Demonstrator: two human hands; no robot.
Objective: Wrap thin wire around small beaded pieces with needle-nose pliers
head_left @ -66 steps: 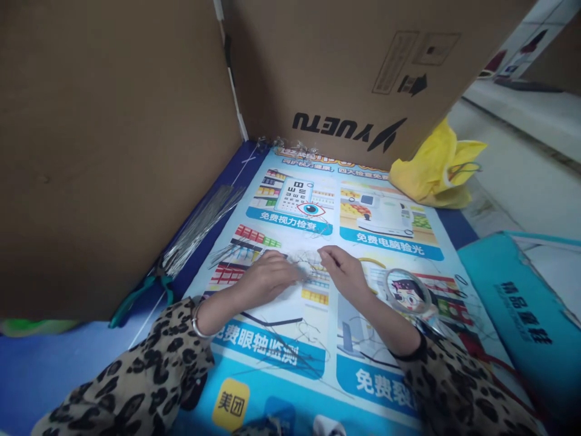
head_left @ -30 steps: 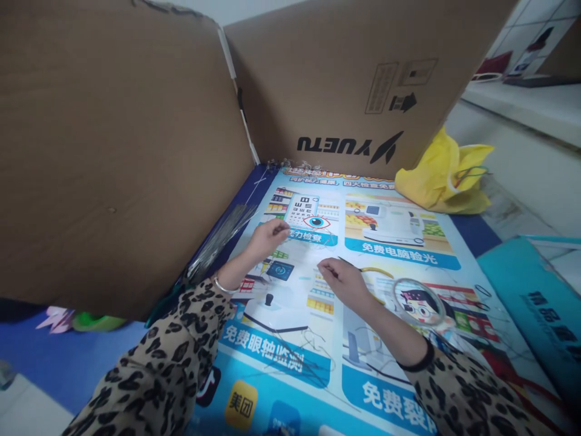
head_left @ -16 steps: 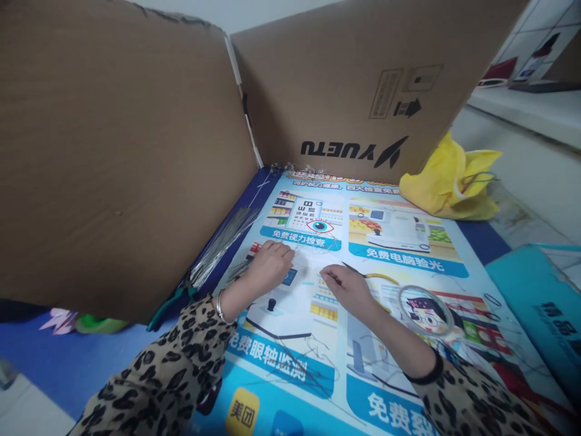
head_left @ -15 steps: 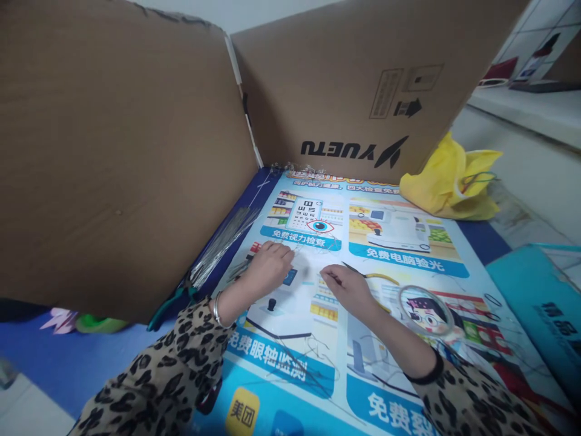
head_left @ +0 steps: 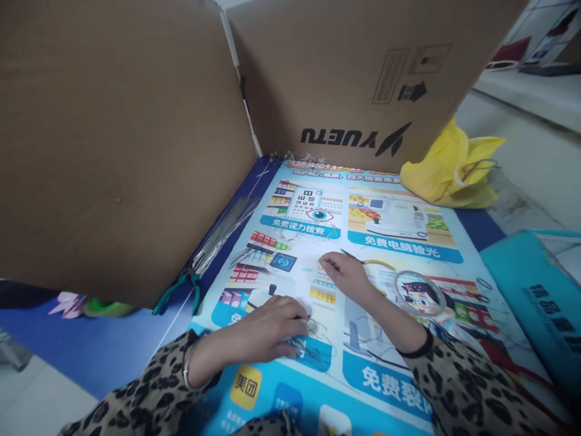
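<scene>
My left hand (head_left: 267, 327) is low over the printed poster (head_left: 318, 254), thumb and fingers apart. Its fingertips are at a loose heap of thin metal wires (head_left: 315, 351); I cannot see it grip any. To the right, my right hand (head_left: 345, 274) has its fingers curled together, and whatever they may hold is hidden or too small to make out. Beside that hand lie yellow-handled pliers (head_left: 380, 264), partly covered by it. A bundle of straight wires (head_left: 222, 236) rests at the poster's left, with teal-handled pliers (head_left: 179, 289) at its near end.
Tall cardboard panels (head_left: 354, 79) stand at the back and left. Small twisted wire pieces (head_left: 313, 160) lie at their foot. A ring-shaped roll (head_left: 420, 293), a yellow bag (head_left: 454, 169) and a teal box (head_left: 531, 290) are on the right. Green tape (head_left: 106, 307) lies at left.
My left hand has moved down and nearer to me, from the poster's middle to the loose wires. My right hand stays almost in place; the view has tilted slightly downward.
</scene>
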